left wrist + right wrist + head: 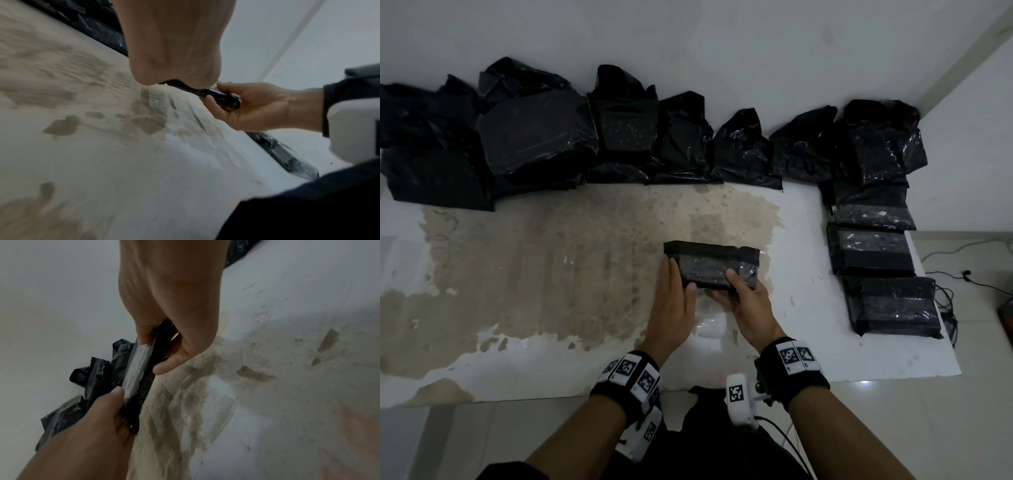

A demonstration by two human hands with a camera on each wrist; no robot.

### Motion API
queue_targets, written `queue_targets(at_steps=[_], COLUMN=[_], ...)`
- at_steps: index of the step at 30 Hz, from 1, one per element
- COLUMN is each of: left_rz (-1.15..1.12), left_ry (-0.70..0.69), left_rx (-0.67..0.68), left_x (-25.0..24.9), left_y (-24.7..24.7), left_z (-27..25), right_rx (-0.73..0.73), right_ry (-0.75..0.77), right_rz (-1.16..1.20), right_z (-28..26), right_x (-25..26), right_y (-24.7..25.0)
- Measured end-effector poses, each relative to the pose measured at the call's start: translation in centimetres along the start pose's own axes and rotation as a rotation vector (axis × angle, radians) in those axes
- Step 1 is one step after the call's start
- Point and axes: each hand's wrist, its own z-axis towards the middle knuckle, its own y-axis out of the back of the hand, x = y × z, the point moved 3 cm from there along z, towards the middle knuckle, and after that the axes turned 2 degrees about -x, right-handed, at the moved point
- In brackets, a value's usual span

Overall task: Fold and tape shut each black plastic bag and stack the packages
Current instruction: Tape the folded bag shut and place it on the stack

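Observation:
A folded black package (717, 262) with clear tape across its top sits at the middle of the table, its near edge raised. My left hand (678, 277) grips its left end, fingers along the side and thumb at the near edge. My right hand (732, 286) holds the near right corner, thumb on top and fingers underneath. In the right wrist view the package (136, 369) runs edge-on between the right hand (158, 352) and the left hand (115, 400). The left wrist view shows the right hand (246, 105) curled round the package's end (223, 98).
Several loose, unfolded black bags (619, 137) line the back of the white table (517, 342) along the wall. Taped packages (873, 253) lie in an overlapping row down the right edge. Cables (945, 294) trail on the floor to the right.

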Motion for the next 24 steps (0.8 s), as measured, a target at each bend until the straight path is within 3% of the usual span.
queue_targets(at_steps=[5,9,14,24], left_rz=[-0.286,-0.494,-0.69,-0.987], left_ry=[0.076,0.332,0.541,0.626], left_rx=[-0.115,-0.12,-0.174,-0.199], left_x=[-1.0,-1.4,-0.7,-1.4], left_y=[1.0,1.6,1.6,1.4], left_z=[1.2,1.7,2.3,1.7], right_rx=[0.024,0.013,0.014,-0.002], right_ry=[0.005,0.013,0.023,0.018], right_rz=[0.061,0.048,0.028,0.056], right_z=[-0.2,-0.1,-0.2,-0.1], right_x=[0.7,0.8,1.0,0.8], right_y=[0.6,1.5,2.1,3.0])
